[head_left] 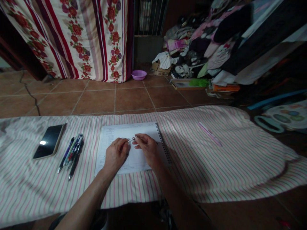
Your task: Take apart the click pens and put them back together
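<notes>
Both hands rest over an open spiral notebook (124,132) lying on a pink-striped padded board (216,163). My left hand (116,154) and my right hand (146,147) are closed in a pinch on the two ends of a thin white pen-like stick (131,139), held level just above the page. A bundle of several pens (72,153) lies left of the notebook. Further left is a black phone (49,141), face up. A pink pen (209,134) lies alone to the right.
Beyond the board is a brown tiled floor (134,95). A floral striped cloth (79,38) hangs at the back left, with a purple bowl (139,74) at its foot. A heap of clothes (206,41) fills the back right. A cable (30,92) runs across the floor at left.
</notes>
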A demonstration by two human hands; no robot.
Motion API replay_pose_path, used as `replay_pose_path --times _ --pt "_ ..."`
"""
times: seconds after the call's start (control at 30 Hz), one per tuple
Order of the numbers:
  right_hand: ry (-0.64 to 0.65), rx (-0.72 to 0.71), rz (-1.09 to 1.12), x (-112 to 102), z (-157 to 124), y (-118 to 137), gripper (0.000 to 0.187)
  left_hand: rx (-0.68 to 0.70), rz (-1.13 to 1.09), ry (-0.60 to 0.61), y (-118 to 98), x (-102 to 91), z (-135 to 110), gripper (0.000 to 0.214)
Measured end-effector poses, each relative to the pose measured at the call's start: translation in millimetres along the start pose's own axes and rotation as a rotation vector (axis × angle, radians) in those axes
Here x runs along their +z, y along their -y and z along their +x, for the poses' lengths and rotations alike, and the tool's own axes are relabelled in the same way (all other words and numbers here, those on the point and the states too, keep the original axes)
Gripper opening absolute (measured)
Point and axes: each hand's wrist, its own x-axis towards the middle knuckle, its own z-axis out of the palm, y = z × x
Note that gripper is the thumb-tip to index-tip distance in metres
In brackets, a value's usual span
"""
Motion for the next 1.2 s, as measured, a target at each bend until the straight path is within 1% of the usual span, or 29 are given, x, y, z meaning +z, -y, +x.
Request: replay_pose_path --times 0.13,0.33,0.57,0.73,1.03,1.2 --pt "0.018 0.027 0.028 0.9 -0.9 1.7 0.029 -0.028 -0.034 -0.016 0.7 1.3 0.6 0.019" --pt "0.048 0.03 0.026 3.2 -0.4 0.4 0.027 -0.028 -0.056 0.004 -1.3 2.4 0.7 0.018" --pt "0.063 0.005 -0.008 3.2 -0.7 0.2 0.021 -0.02 -0.083 -0.014 0.3 4.6 -0.3 0.017" --pt "0.049 -0.007 -0.035 3.9 -0.2 -1.1 0.017 -0.03 -0.086 -0.018 0.0 5.0 0.0 0.016" --pt "0.064 -0.019 -0.048 4.2 -0.1 -1.8 0.018 -0.017 -0.076 -0.033 -3.2 2.2 0.0 0.016" --pt "0.052 -0.015 -0.047 4.6 -0.3 -0.9 0.021 -0.044 -0.069 -0.042 -1.8 2.9 0.1 0.015"
